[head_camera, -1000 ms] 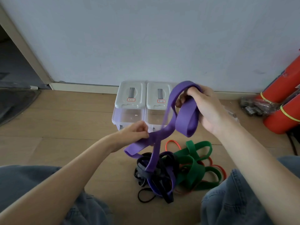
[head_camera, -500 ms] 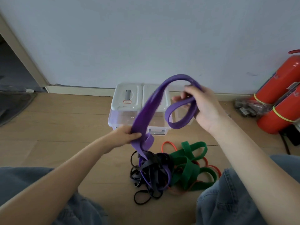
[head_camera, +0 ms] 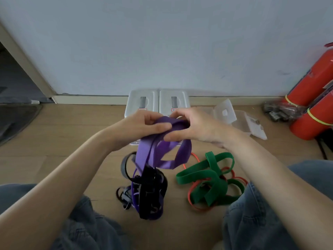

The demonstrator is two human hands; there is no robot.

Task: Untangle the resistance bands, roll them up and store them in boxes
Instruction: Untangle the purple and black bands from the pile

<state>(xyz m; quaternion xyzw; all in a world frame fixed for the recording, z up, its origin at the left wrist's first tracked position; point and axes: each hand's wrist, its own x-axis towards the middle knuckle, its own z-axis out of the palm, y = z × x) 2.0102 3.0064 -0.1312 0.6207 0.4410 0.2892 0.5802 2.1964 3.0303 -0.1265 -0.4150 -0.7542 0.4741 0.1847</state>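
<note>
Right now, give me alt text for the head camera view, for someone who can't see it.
Both hands, left hand and right hand, hold a wide purple band above a wooden floor; it hangs into a tangle of dark bands. Green bands and thin red bands lie beside it, with two lidded plastic boxes against the wall.

— Where does the camera sit?
— There's a single view, worn on the person's head and tilted forward and down over both forearms to the wooden floor [head_camera: 59, 134].
— How near?
— Close – the left hand [head_camera: 142, 128] and right hand [head_camera: 195, 127] meet mid-frame, and denim-clad knees fill the lower corners.
— And further out?
— The wide lens reaches the white wall [head_camera: 162, 42] and its skirting board, with no second view to overlap
</note>
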